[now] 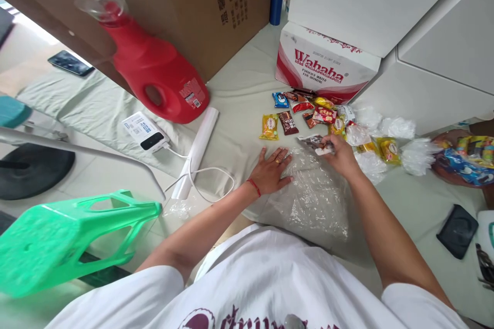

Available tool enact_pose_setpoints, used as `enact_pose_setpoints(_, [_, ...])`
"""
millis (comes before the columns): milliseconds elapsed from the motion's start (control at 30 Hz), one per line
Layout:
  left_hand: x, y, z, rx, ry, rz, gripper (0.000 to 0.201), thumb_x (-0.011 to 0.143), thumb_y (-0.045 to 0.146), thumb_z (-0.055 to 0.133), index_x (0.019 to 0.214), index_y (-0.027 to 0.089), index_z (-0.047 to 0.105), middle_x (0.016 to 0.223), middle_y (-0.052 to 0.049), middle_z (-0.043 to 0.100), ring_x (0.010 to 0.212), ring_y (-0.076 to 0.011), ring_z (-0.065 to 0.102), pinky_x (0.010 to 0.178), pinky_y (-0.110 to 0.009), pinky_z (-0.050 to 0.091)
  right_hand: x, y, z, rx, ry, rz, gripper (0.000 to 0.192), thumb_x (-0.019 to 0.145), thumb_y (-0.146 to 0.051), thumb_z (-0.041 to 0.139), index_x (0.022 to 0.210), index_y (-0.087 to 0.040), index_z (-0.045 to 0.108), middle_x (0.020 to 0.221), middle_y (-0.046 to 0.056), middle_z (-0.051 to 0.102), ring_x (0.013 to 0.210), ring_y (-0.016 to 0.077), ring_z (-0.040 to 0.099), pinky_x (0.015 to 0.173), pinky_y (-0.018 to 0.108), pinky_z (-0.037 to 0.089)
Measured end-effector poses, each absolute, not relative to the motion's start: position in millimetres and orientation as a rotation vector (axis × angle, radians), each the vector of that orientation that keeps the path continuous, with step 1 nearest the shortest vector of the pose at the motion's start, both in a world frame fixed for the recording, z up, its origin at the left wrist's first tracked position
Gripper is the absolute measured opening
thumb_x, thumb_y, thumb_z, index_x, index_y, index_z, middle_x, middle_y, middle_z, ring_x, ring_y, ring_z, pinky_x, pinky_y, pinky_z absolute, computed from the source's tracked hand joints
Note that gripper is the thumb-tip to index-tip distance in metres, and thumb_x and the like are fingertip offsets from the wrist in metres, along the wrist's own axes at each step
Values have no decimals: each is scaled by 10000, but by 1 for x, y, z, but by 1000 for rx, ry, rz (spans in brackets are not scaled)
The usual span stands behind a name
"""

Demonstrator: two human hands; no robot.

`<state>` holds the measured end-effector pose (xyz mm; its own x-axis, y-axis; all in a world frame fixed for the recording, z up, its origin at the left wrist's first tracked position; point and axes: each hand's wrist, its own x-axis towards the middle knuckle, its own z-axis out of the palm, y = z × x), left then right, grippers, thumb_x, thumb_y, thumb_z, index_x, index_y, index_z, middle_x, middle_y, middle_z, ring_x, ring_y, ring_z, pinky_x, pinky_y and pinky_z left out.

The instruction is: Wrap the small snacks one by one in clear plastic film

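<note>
My left hand (271, 170) lies flat with fingers spread at the left edge of a large clear plastic bag (309, 200) on the cloth. In my right hand (339, 157) is a small dark-and-white snack packet (314, 143), pinched at its right end over the bag's far edge. Just beyond the hands lie a yellow snack packet (269, 127) and a brown cocoa packet (288, 123). A pile of snack packets (324, 114) sits behind my right hand. Several crumpled clear bags (397, 127) lie to its right, one with a yellow packet (388, 150) beside it.
A Wahaha carton (324, 64) stands at the back against white drawers (436, 72). On the left are a red jug (154, 67), a white roll (198, 149), a white device with a cable (144, 131) and a green stool (73, 236). A bowl of snacks (443, 164) stands far right.
</note>
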<state>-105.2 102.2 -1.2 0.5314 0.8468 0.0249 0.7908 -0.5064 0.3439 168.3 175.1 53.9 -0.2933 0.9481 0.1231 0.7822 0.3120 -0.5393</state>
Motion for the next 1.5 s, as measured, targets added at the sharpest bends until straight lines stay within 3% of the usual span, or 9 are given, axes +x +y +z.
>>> enact_pose_setpoints(233, [-104,102,1,2479,1379,265,716,1011,612,439,1621,245,359,1700,-145,321,1578,-348,282,1261,-688,2,200,86,47,-1277,-2329,671,235,894,-220,579,1101,-220,691,1101,98,639,1038,258,619,905,422,529])
enact_pose_setpoints(300, [-103,103,0,2477,1380,254,716,1010,608,450,1623,253,355,1700,-149,320,1578,-348,283,1260,-687,2,207,73,45,-1265,-2412,683,311,873,-193,576,1163,-215,684,1224,122,634,1176,295,583,983,486,511])
enact_pose_setpoints(433, [-102,102,-1,2491,1379,263,734,1004,615,456,1630,249,346,1700,-156,317,1575,-362,285,1257,-692,8,204,63,54,-1252,-2551,685,553,867,-271,639,1416,-256,571,1534,121,493,1460,339,381,1144,567,411])
enact_pose_setpoints(600, [-102,102,-1,2502,1398,205,842,958,680,490,1641,219,319,1713,-164,275,1581,-377,262,1246,-706,-46,178,59,54,-1682,-2481,448,624,862,-304,693,1461,-201,555,1374,161,617,1211,383,534,988,558,498])
enact_pose_setpoints(700, [-102,103,0,2507,1379,128,951,906,753,508,1649,199,294,1721,-179,235,1587,-395,233,1230,-724,-80,187,65,51,-1725,-2345,475,570,858,-273,676,1416,-199,587,1266,144,663,1119,350,577,971,517,501])
enact_pose_setpoints(900, [-103,103,1,2498,1380,76,979,902,771,493,1654,185,272,1731,-172,196,1600,-386,191,1225,-724,-106,173,93,58,-1592,-2303,477,547,873,-398,707,1380,-225,595,1272,127,648,1142,330,576,1005,465,469])
enact_pose_setpoints(1100, [-102,103,3,2491,1376,60,969,917,780,457,1655,183,264,1735,-160,186,1604,-371,183,1220,-741,-96,123,109,57,-1914,-2645,465,653,847,-346,733,1448,-199,525,1291,191,603,1148,393,550,935,466,451])
enact_pose_setpoints(1333, [-102,103,6,2491,1387,23,963,911,791,437,1657,204,271,1736,-147,202,1601,-399,178,1227,-743,-49,152,115,60,-1860,-2618,810,611,800,-293,710,1378,-221,527,1189,129,640,1073,297,601,867,337,424])
enact_pose_setpoints(1500, [-103,104,3,2493,1375,56,966,908,799,433,1654,206,278,1735,-152,203,1600,-383,190,1228,-730,-76,177,106,63,-1862,-2653,698,611,766,-266,706,1358,-218,562,1171,128,654,1080,319,599,877,358,411])
